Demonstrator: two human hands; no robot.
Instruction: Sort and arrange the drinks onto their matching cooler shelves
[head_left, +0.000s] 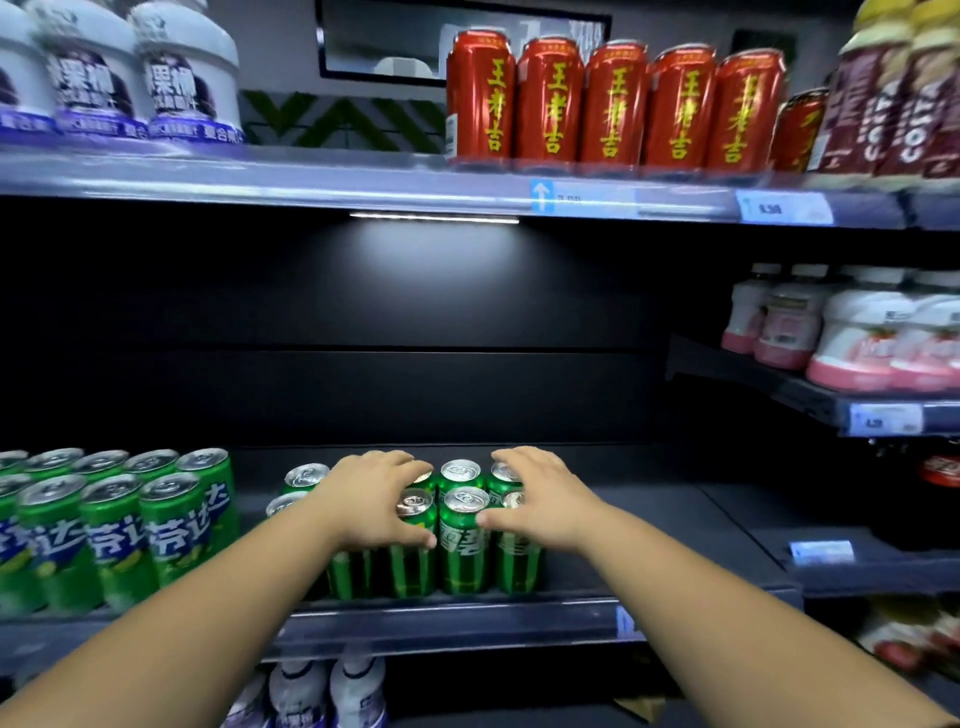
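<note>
While both hands clamp the green cans from above, L hand w/ fingers curled over the tops & thumb on a front can, R hand likewise, the cans stand upright at the front of the shelf. The matching row sits apart on the L-hand side, so prob. a slide that way.

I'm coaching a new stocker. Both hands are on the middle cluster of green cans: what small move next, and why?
Probably slide the cluster left. The left hand and right hand cup the dark green cans from both sides, and a bare gap on the shelf separates them from the lighter green cans, so closing it would tidy the row.
</note>
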